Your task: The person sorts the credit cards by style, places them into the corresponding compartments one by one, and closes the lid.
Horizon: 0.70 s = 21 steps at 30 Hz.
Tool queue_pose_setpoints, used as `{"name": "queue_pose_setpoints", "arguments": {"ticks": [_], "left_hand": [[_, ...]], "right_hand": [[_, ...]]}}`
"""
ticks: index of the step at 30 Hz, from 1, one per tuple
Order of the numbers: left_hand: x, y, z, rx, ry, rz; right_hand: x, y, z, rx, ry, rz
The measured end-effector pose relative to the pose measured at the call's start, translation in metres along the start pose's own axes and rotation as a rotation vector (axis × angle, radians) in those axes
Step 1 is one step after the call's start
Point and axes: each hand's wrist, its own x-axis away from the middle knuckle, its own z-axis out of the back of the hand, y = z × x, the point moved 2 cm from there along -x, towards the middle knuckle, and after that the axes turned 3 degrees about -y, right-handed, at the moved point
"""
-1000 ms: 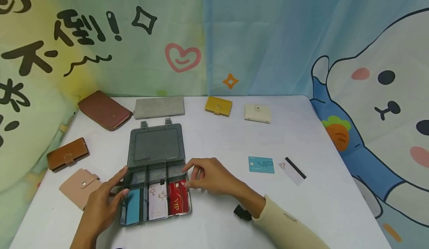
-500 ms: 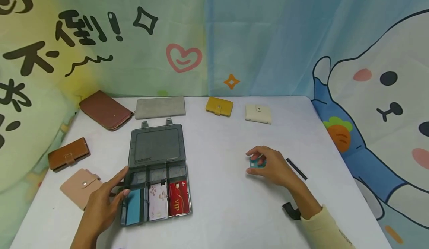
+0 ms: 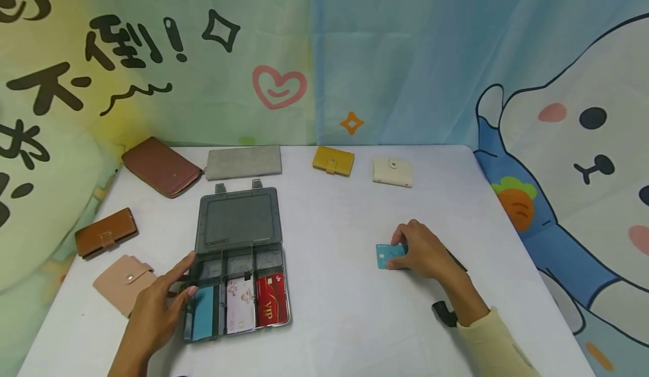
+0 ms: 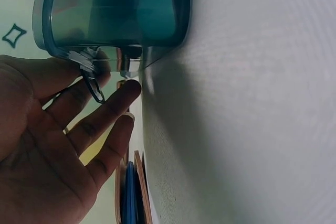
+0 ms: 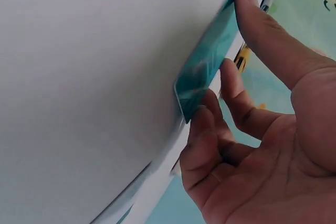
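Note:
My right hand (image 3: 423, 252) pinches a teal card (image 3: 388, 256) by its long edges, thumb on the near edge and fingers on the far one. In the right wrist view the card (image 5: 207, 56) tilts off the white surface. My left hand (image 3: 157, 304) lies along the left side of a grey, see-through organizer box (image 3: 238, 220) whose lid is folded back. Its fingers stay fairly straight, fingertips at the box's side and latch in the left wrist view. Inside the box's front compartments are a blue card (image 3: 203, 312), a white flowered card (image 3: 240, 305) and a red VIP card (image 3: 272, 299).
A white card with a black stripe (image 3: 456, 258) lies mostly hidden behind my right hand. Along the back are a maroon wallet (image 3: 161, 167), a grey wallet (image 3: 243, 163), a yellow card holder (image 3: 333, 160) and a cream one (image 3: 392, 172). Brown (image 3: 106, 233) and pink (image 3: 124, 284) wallets lie left.
My right hand has left the box, moved right across the table and taken hold of the teal card. The left hand has stayed at the box.

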Motion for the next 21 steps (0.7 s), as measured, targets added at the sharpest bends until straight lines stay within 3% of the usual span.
{"name": "queue_pose_setpoints", "arguments": {"ticks": [5, 14, 21], "left_hand": [[0.0, 0.0, -0.001, 0.003, -0.005, 0.013], [0.0, 0.001, 0.0, 0.0, -0.018, 0.033], [0.001, 0.001, 0.001, -0.001, -0.034, 0.051]], "right_hand": [[-0.005, -0.017, -0.008, -0.052, -0.064, 0.086], [-0.01, -0.072, -0.021, -0.379, -0.291, 0.378], [-0.012, -0.122, -0.034, -0.607, -0.392, 0.439]]}}
